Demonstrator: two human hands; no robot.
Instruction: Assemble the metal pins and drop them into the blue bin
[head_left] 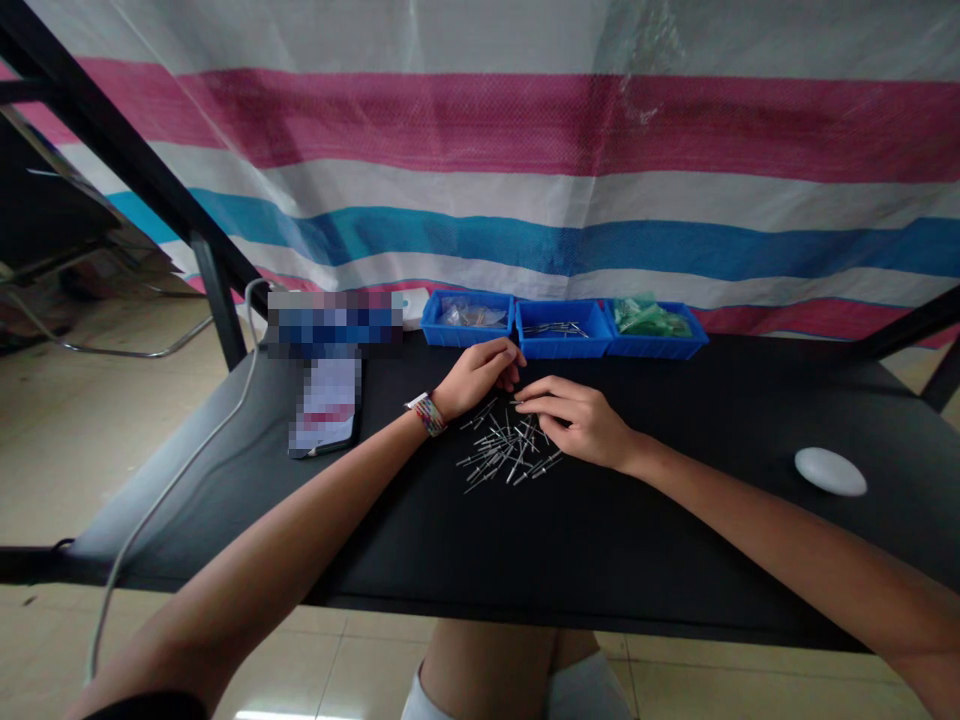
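A scatter of several small metal pins point(504, 452) lies on the black table point(675, 540) in front of me. My left hand point(480, 375), with a beaded band at the wrist, rests just behind the pile, its fingers curled together as in a pinch; what they hold is too small to see. My right hand point(581, 420) lies at the pile's right edge, fingers stretched toward the left hand and touching the pins. The fingertips of both hands nearly meet.
Three blue bins stand in a row at the table's back: the left bin point(466, 318) with clear bags, the middle bin point(562, 328) with metal parts, the right bin point(654, 322) with green pieces. A phone point(326, 410) and white cable point(172, 480) lie left, a white oval object point(830, 471) right.
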